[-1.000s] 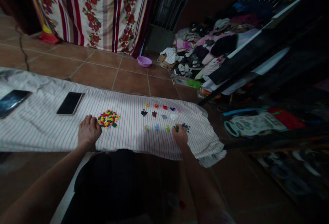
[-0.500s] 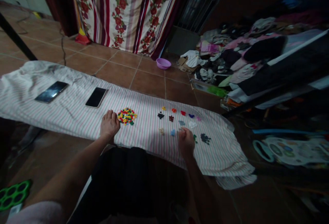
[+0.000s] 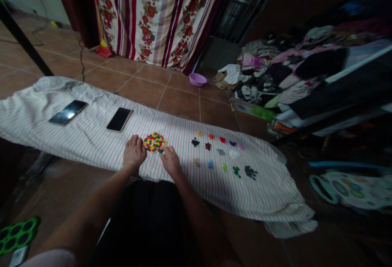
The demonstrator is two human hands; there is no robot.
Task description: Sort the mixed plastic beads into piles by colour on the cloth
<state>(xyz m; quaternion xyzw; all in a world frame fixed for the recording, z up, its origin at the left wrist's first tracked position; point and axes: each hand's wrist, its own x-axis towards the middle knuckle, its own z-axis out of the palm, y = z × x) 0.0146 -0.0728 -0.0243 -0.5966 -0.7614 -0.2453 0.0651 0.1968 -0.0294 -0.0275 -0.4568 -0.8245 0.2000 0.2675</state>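
Purple basin (image 3: 197, 80), floral curtain (image 3: 150, 22), heaped clothes (image 3: 275, 65)

Pale pinkish cloth sleeve (image 3: 53, 259) worn on left arm; legs covered by black fabric (image 3: 143, 218); left hand (image 3: 134, 151) and right hand (image 3: 170, 161) bared.

Right hand (image 3: 170, 161) now back beside the multicoloured pile (image 3: 154, 142), off the sorted clusters (image 3: 220, 152).

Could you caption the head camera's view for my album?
Two hands beside a mixed bead pile, near small colour-sorted clusters on striped cloth.
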